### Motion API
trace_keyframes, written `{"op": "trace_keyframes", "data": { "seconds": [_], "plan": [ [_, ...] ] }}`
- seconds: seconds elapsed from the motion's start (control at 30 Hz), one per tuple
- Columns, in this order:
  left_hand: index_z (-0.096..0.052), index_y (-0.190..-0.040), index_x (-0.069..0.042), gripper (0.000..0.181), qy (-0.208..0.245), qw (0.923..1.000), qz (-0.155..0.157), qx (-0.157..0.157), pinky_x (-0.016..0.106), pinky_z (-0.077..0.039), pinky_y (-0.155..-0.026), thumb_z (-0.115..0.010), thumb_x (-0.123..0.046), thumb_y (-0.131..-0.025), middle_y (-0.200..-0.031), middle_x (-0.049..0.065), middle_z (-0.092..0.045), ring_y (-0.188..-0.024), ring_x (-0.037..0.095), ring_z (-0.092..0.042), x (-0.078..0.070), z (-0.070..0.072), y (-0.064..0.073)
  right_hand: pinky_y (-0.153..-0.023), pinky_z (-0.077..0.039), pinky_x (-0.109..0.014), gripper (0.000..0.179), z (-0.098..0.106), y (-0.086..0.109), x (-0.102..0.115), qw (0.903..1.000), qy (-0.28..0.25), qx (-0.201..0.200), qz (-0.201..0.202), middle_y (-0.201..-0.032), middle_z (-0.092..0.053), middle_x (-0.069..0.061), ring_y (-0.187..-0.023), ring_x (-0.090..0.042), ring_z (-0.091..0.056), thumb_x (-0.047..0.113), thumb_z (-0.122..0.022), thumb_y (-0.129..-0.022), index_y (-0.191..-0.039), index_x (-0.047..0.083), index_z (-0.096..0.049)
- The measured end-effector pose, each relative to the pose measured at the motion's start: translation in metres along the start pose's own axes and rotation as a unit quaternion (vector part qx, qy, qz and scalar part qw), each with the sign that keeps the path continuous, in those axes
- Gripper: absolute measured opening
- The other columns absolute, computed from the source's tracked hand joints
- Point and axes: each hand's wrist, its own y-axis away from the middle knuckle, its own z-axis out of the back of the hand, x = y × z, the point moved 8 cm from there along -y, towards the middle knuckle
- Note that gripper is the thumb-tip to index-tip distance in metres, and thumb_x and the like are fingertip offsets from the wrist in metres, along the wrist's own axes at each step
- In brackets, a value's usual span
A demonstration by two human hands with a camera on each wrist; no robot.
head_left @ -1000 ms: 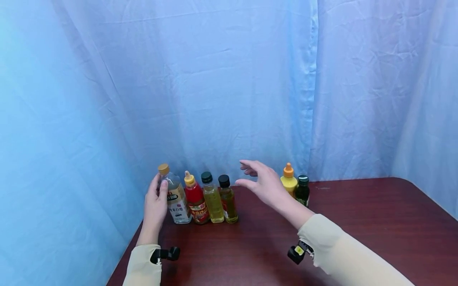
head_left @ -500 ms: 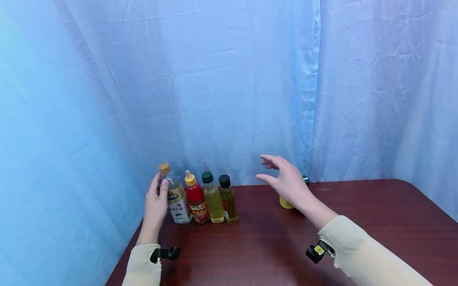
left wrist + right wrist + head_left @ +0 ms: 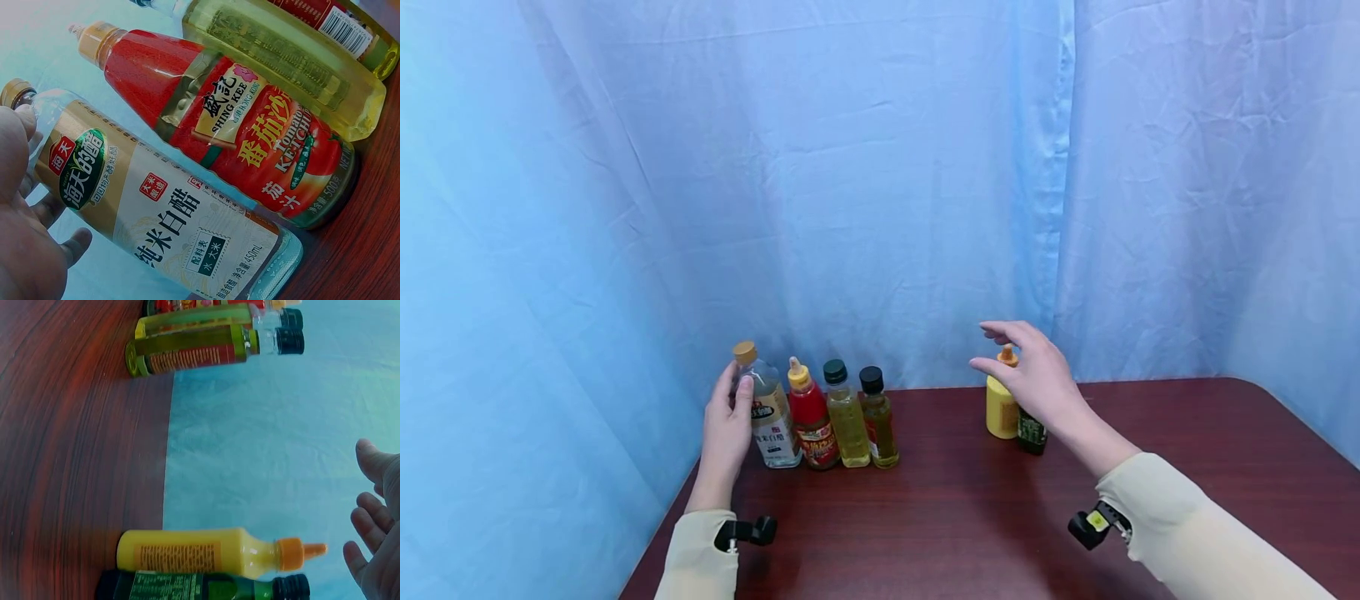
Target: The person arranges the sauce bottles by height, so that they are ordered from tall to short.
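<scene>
My left hand (image 3: 727, 421) rests against the left side of a white rice vinegar bottle (image 3: 181, 212), its thumb near the bottle's shoulder and its fingers loosely bent. Right of the vinegar stand a red ketchup bottle (image 3: 814, 425), a pale yellow oil bottle (image 3: 848, 423) and a darker oil bottle (image 3: 880, 429) with a black cap, all upright in a row. My right hand (image 3: 1036, 377) hovers with thumb and fingers spread, holding nothing. It partly covers a yellow squeeze bottle (image 3: 187, 553) with an orange nozzle and a dark green bottle (image 3: 187, 586) in the head view.
The dark red wooden table (image 3: 925, 517) has its back edge just behind the bottles. Pale blue curtains (image 3: 880, 208) hang behind it and along the sides. A gap of bare tabletop separates the row of bottles from the yellow and green pair.
My right hand has moved right, away from the row of bottles, and now overlaps the yellow and green bottles in the head view. The left hand and the bottles have stayed put.
</scene>
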Motion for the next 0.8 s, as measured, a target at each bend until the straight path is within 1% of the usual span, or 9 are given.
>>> {"op": "trace_keyframes", "data": {
  "seconds": [0.13, 0.27, 0.47, 0.57, 0.67, 0.8],
  "plan": [
    [-0.025, -0.177, -0.009, 0.072, -0.002, 1.0000, -0.003, -0.001, 0.059, -0.026, -0.132, -0.042, -0.048, -0.120, -0.178, 0.019, -0.030, -0.164, 0.038, -0.028, 0.000, 0.000, -0.001, -0.107, -0.049, -0.064, 0.059, 0.006, 0.000, -0.008, 0.9998, 0.016, -0.008, -0.003, -0.150, -0.061, -0.012, -0.136, -0.037, -0.054, 0.025, -0.087, -0.100, -0.153, 0.012, -0.066],
    [-0.024, -0.177, -0.011, 0.072, -0.002, 1.0000, 0.002, 0.001, 0.060, -0.026, -0.131, -0.042, -0.049, -0.120, -0.179, 0.018, -0.029, -0.164, 0.038, -0.027, 0.001, 0.000, 0.000, -0.108, -0.047, -0.067, 0.060, 0.009, -0.001, -0.017, 0.9996, 0.025, -0.014, -0.008, -0.154, -0.058, -0.016, -0.142, -0.042, -0.049, 0.024, -0.088, -0.099, -0.153, 0.011, -0.066],
    [-0.022, -0.178, -0.012, 0.073, 0.000, 1.0000, 0.009, 0.002, 0.060, -0.024, -0.132, -0.043, -0.051, -0.119, -0.179, 0.017, -0.028, -0.165, 0.038, -0.026, 0.001, 0.000, 0.001, -0.110, -0.044, -0.070, 0.064, 0.010, -0.002, -0.031, 0.9994, 0.025, -0.004, -0.024, -0.157, -0.055, -0.019, -0.143, -0.045, -0.046, 0.028, -0.087, -0.100, -0.156, 0.010, -0.062],
    [-0.022, -0.178, -0.012, 0.073, -0.001, 1.0000, 0.009, 0.003, 0.060, -0.024, -0.132, -0.043, -0.051, -0.119, -0.179, 0.017, -0.028, -0.165, 0.038, -0.026, 0.000, 0.000, 0.002, -0.109, -0.044, -0.069, 0.067, 0.010, -0.003, -0.038, 0.9990, 0.026, 0.004, -0.036, -0.155, -0.055, -0.019, -0.141, -0.045, -0.048, 0.031, -0.086, -0.101, -0.159, 0.009, -0.060],
    [-0.022, -0.178, -0.013, 0.073, -0.002, 0.9999, 0.010, 0.003, 0.061, -0.025, -0.132, -0.043, -0.051, -0.119, -0.179, 0.017, -0.028, -0.165, 0.038, -0.026, -0.001, 0.000, 0.002, -0.107, -0.047, -0.067, 0.071, 0.008, -0.004, -0.045, 0.9980, 0.032, 0.018, -0.050, -0.152, -0.057, -0.019, -0.137, -0.043, -0.054, 0.033, -0.086, -0.101, -0.161, 0.008, -0.056],
    [-0.022, -0.178, -0.012, 0.074, -0.001, 1.0000, 0.008, 0.004, 0.061, -0.026, -0.131, -0.042, -0.051, -0.119, -0.179, 0.017, -0.028, -0.165, 0.038, -0.027, -0.001, 0.000, 0.002, -0.104, -0.052, -0.065, 0.077, 0.003, -0.005, -0.054, 0.9956, 0.039, 0.044, -0.074, -0.152, -0.057, -0.019, -0.137, -0.042, -0.058, 0.039, -0.084, -0.102, -0.164, 0.007, -0.051]
  ]
}}
